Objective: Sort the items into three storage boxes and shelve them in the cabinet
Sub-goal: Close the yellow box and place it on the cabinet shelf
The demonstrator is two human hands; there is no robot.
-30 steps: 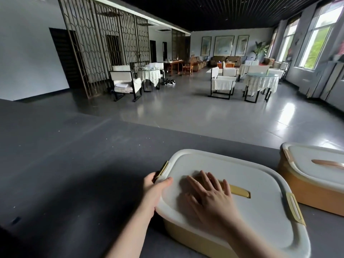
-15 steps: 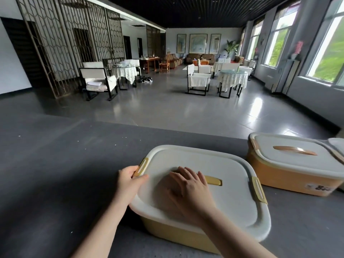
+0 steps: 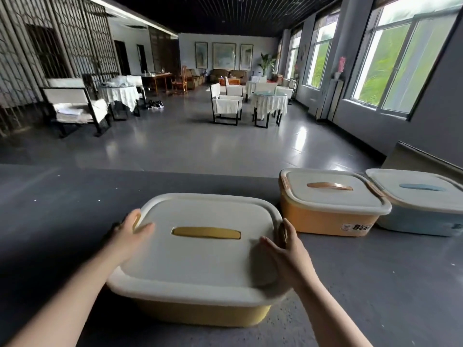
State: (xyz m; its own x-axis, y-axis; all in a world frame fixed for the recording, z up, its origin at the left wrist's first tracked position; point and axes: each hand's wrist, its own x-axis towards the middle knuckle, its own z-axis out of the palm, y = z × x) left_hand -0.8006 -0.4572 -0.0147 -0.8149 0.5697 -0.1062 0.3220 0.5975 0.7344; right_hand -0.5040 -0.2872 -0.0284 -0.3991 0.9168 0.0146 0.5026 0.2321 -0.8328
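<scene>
right hand moved off lid to yellow box right edge, left hand opposite, both gripping

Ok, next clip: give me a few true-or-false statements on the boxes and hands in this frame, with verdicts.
1. Three lidded storage boxes sit on the dark table. True.
2. The yellow box is the one nearest the person. True.
3. The right hand lies flat over the yellow box's lid handle. False: it is at the lid's right edge, and the handle is uncovered.
4. The orange box has its lid off. False: its lid is on.
5. The blue box stands right of the orange box. True.
6. The left hand holds the orange box. False: it is at the yellow box's left edge.
</scene>
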